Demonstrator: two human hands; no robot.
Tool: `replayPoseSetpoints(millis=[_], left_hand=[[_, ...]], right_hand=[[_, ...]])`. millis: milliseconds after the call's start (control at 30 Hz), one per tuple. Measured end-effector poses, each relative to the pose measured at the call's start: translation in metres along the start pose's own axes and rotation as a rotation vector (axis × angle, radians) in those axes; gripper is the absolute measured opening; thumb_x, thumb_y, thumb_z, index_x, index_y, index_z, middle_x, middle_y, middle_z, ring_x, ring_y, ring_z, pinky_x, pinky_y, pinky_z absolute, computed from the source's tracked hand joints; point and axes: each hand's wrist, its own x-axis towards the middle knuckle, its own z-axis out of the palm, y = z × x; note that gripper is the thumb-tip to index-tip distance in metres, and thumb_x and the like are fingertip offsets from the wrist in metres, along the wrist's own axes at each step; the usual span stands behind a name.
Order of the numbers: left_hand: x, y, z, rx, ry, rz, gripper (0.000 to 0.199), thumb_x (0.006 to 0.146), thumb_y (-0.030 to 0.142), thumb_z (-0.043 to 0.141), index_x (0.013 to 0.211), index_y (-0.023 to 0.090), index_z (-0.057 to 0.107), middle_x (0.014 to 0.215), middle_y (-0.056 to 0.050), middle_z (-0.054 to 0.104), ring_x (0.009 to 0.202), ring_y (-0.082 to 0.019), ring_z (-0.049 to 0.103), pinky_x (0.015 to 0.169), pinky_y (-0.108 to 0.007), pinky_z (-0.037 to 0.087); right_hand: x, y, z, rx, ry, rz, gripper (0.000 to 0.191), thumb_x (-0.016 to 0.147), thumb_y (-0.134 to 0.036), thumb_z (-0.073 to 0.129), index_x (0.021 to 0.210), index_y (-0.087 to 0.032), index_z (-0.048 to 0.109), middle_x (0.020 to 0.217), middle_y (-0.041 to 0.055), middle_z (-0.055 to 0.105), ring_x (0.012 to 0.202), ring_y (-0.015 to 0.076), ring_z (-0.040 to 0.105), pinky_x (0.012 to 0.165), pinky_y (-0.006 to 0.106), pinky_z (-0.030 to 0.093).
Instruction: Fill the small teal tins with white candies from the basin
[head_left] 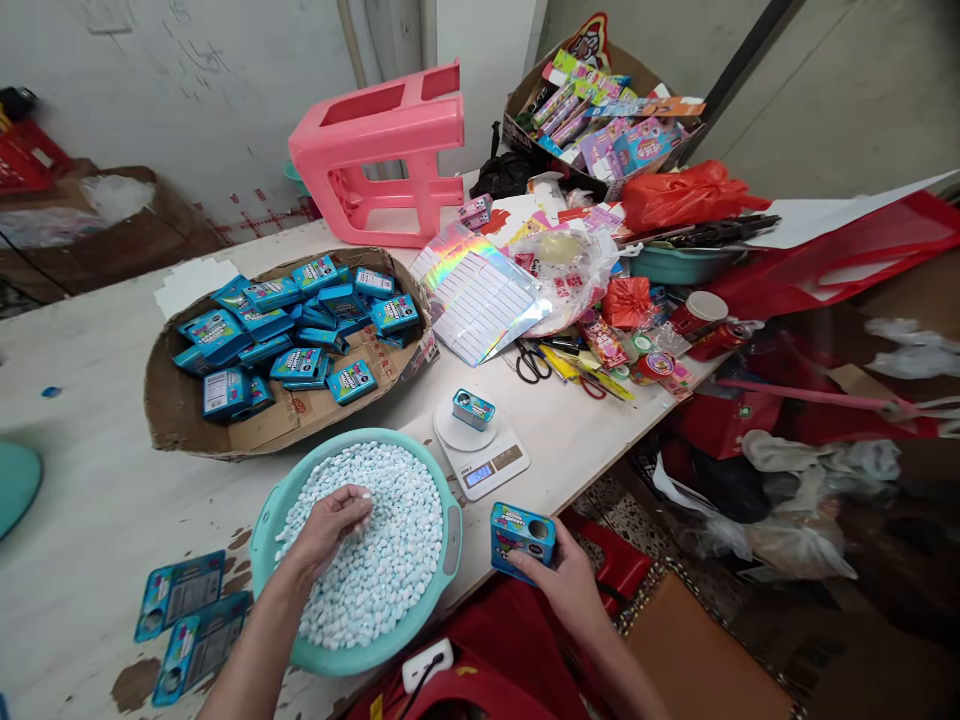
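Observation:
My left hand (334,525) is over a teal basin (262,530) full of small white and pale blue candies (367,590). Its fingers are pinched, with a bit of white candy showing at the tips. In my right hand (566,580), off the table's front edge, is a blue candy tin (517,535) with a round opening in its top. A similar blue box (473,408) stands on the white kitchen scale (491,465), whose display is lit but hard to read. Two flat blue tin pieces (191,620) with round holes lie left of the basin.
Behind the basin sits a cut-down cardboard box (180,420) holding many blue tins. A pink stool (375,130) lies on its side at the back. Scissors (532,362), shiny label sheets (480,290) and a carton of colourful packets (517,130) crowd the right side.

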Motion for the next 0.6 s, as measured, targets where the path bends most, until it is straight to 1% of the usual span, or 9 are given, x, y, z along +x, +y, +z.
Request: replayPoseSetpoints(millis=[67, 133, 233, 300, 367, 400, 467, 533, 600], left_hand=[[0.006, 0.012, 0.005, -0.075, -0.016, 0.01, 0.03, 0.064, 0.031, 0.074, 0.087, 0.017, 0.063, 0.081, -0.005, 0.063, 0.06, -0.013, 0.054, 0.051, -0.02, 0.037], [0.018, 0.029, 0.02, 0.016, -0.053, 0.057, 0.022, 0.068, 0.031, 0.07, 0.082, 0.016, 0.064, 0.075, -0.005, 0.063, 0.057, -0.012, 0.053, 0.049, -0.02, 0.036], [0.047, 0.061, 0.058, 0.267, -0.097, 0.203, 0.011, 0.069, 0.026, 0.067, 0.067, 0.016, 0.063, 0.057, -0.001, 0.055, 0.049, -0.012, 0.047, 0.047, -0.02, 0.033], [0.069, 0.083, 0.088, 0.428, -0.097, 0.363, 0.003, 0.067, 0.018, 0.065, 0.065, 0.018, 0.064, 0.061, -0.002, 0.057, 0.053, -0.013, 0.049, 0.05, -0.021, 0.034], [0.09, 0.1, 0.117, 0.674, -0.088, 0.553, 0.009, 0.068, 0.012, 0.061, 0.066, 0.02, 0.064, 0.069, -0.003, 0.06, 0.062, -0.015, 0.052, 0.057, -0.022, 0.037], [0.1, 0.106, 0.129, 0.805, -0.087, 0.63, 0.013, 0.069, 0.009, 0.058, 0.067, 0.02, 0.064, 0.072, -0.004, 0.06, 0.067, -0.016, 0.053, 0.061, -0.023, 0.038], [0.116, 0.111, 0.147, 1.009, -0.098, 0.712, 0.017, 0.07, 0.007, 0.053, 0.07, 0.021, 0.064, 0.076, -0.005, 0.06, 0.074, -0.019, 0.054, 0.067, -0.026, 0.038], [0.127, 0.111, 0.155, 1.09, -0.12, 0.722, 0.02, 0.069, 0.004, 0.051, 0.074, 0.02, 0.063, 0.078, -0.005, 0.06, 0.076, -0.02, 0.054, 0.069, -0.028, 0.038], [0.132, 0.11, 0.155, 1.137, -0.129, 0.728, 0.023, 0.07, 0.005, 0.049, 0.081, 0.02, 0.064, 0.083, -0.006, 0.06, 0.079, -0.021, 0.055, 0.071, -0.029, 0.039]], right_hand=[[0.003, 0.0, -0.002, 0.003, -0.005, 0.008, 0.041, 0.067, -0.039, 0.075, 0.098, -0.017, 0.059, 0.092, 0.0067, 0.071, 0.082, 0.0238, 0.065, 0.078, 0.038, 0.052], [0.006, -0.001, -0.004, 0.007, -0.006, 0.013, 0.04, 0.067, -0.039, 0.074, 0.098, -0.018, 0.059, 0.091, 0.0067, 0.071, 0.081, 0.0237, 0.065, 0.078, 0.038, 0.052], [0.009, -0.001, -0.007, 0.04, -0.002, 0.014, 0.041, 0.066, -0.039, 0.074, 0.098, -0.018, 0.06, 0.092, 0.0071, 0.071, 0.082, 0.0247, 0.065, 0.079, 0.039, 0.052], [0.011, -0.001, -0.011, 0.054, 0.014, 0.016, 0.041, 0.066, -0.04, 0.075, 0.097, -0.018, 0.06, 0.091, 0.0074, 0.071, 0.081, 0.0255, 0.066, 0.079, 0.041, 0.052], [0.013, 0.0, -0.015, 0.057, 0.032, 0.02, 0.041, 0.065, -0.041, 0.075, 0.095, -0.018, 0.061, 0.089, 0.0074, 0.071, 0.08, 0.0256, 0.066, 0.079, 0.041, 0.052], [0.014, 0.001, -0.018, 0.059, 0.042, 0.024, 0.041, 0.064, -0.041, 0.075, 0.095, -0.018, 0.061, 0.088, 0.0072, 0.071, 0.079, 0.0254, 0.066, 0.078, 0.041, 0.052], [0.014, 0.003, -0.023, 0.074, 0.072, 0.043, 0.043, 0.063, -0.042, 0.076, 0.095, -0.017, 0.062, 0.087, 0.0068, 0.072, 0.079, 0.0252, 0.066, 0.078, 0.04, 0.053], [0.014, 0.005, -0.029, 0.097, 0.109, 0.066, 0.045, 0.061, -0.042, 0.077, 0.094, -0.017, 0.062, 0.087, 0.0068, 0.072, 0.079, 0.0255, 0.066, 0.077, 0.04, 0.053], [0.014, 0.008, -0.034, 0.127, 0.127, 0.079, 0.045, 0.06, -0.042, 0.078, 0.094, -0.016, 0.062, 0.087, 0.0069, 0.072, 0.079, 0.0253, 0.066, 0.077, 0.039, 0.053]])
